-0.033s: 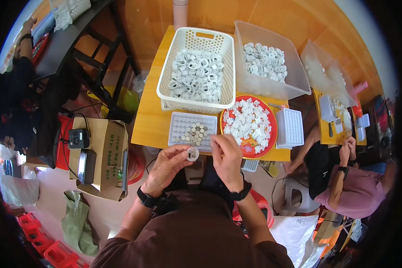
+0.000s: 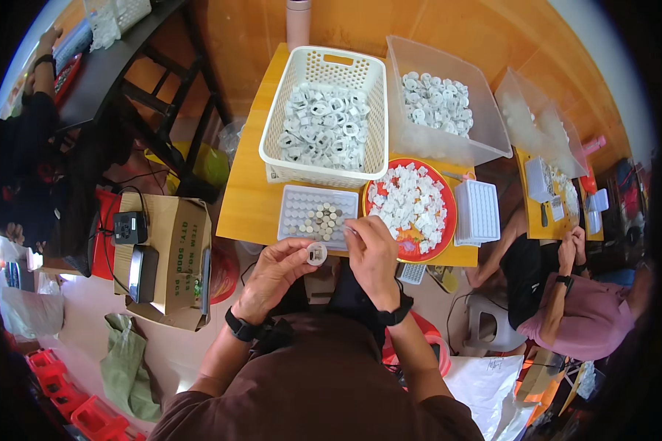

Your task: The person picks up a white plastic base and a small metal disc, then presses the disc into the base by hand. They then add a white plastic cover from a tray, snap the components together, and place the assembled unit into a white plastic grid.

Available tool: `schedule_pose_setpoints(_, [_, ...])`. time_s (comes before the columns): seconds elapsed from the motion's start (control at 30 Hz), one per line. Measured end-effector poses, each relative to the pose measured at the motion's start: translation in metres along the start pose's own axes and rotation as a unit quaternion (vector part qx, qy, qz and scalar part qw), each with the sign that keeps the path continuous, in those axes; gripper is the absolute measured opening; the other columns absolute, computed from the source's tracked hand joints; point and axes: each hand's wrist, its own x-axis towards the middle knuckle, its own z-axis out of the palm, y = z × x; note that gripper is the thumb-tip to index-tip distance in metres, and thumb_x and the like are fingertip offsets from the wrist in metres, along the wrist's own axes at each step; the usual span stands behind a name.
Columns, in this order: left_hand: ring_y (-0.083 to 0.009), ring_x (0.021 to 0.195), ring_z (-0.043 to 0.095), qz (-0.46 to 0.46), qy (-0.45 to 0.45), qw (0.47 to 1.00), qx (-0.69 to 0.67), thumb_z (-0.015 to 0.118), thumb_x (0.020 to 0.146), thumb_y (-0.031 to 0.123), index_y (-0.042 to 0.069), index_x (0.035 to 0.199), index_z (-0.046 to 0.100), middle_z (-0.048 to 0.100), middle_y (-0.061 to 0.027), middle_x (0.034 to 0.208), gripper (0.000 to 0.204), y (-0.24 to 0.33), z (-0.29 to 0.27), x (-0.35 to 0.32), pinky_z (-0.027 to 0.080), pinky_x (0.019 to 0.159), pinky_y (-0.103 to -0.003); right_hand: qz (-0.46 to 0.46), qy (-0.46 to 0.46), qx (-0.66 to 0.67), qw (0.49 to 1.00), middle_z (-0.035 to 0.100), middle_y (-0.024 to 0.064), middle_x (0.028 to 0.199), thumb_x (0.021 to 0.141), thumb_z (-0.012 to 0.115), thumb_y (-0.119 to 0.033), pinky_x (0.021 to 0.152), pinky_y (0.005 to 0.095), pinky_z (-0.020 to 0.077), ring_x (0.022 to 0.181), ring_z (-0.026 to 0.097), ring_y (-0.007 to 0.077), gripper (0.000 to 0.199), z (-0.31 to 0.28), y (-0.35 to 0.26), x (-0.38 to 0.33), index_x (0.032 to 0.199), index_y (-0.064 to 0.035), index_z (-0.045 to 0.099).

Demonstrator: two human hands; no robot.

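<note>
Table (image 2: 251, 209), yellow, is landmark. White basket (image 2: 324, 66) on its far side, grid tray (image 2: 296, 214) at near edge. Left hand (image 2: 272, 273) pinches small white ring (image 2: 316, 254) just off near edge; right hand (image 2: 374, 253), fingers curled, touches tray.

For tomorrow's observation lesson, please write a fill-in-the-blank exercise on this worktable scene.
1. The left hand holds a small ____ white part.
2. The right hand hovers beside the ____ plate of white pieces.
3. The white basket stands on a ____ table.
4. The grid tray holds a cluster of ____ pieces.

Missing words: round; red; yellow; grey
</note>
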Motion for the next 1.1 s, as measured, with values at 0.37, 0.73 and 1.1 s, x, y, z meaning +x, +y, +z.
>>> schedule_pose_setpoints(0.37, [-0.0163, 0.092, 0.06, 0.003, -0.005, 1.0, -0.018, 0.056, 0.087, 0.009, 0.002, 0.104, 0.059, 0.061, -0.0076, 0.101, 0.018, 0.004, -0.003, -0.004, 0.051, 0.083, -0.029, -0.01, -0.027, -0.115, 0.993, 0.051, 0.0084, 0.075, 0.071, 0.065, -0.002, 0.059, 0.0374, 0.0416, 0.074, 0.052, 0.0274, 0.01, 0.02, 0.003, 0.014, 0.078, -0.0046, 0.058])
schedule_pose_setpoints(0.73, [-0.0126, 0.093, 0.058, -0.018, -0.008, 1.0, -0.017, 0.056, 0.088, 0.01, 0.002, 0.107, 0.058, 0.061, -0.0051, 0.101, 0.021, 0.0, 0.002, 0.0, 0.049, 0.081, -0.027, -0.04, -0.027, 0.076, 0.996, 0.056, 0.0089, 0.076, 0.07, 0.063, 0.007, 0.059, 0.032, 0.0443, 0.069, 0.055, 0.0243, 0.016, -0.006, -0.03, -0.001, 0.084, -0.0019, 0.06])
schedule_pose_setpoints(1.1, [-0.0126, 0.091, 0.058, -0.025, -0.02, 0.999, 0.013, 0.054, 0.088, 0.008, 0.002, 0.104, 0.06, 0.061, -0.0046, 0.1, 0.017, -0.004, 0.016, 0.004, 0.049, 0.081, -0.029, -0.15, 0.005, -0.006, 0.989, 0.057, 0.0058, 0.08, 0.064, 0.066, 0.009, 0.058, 0.0318, 0.0441, 0.067, 0.054, 0.0242, 0.025, -0.008, -0.021, -0.016, 0.085, -0.0047, 0.061])
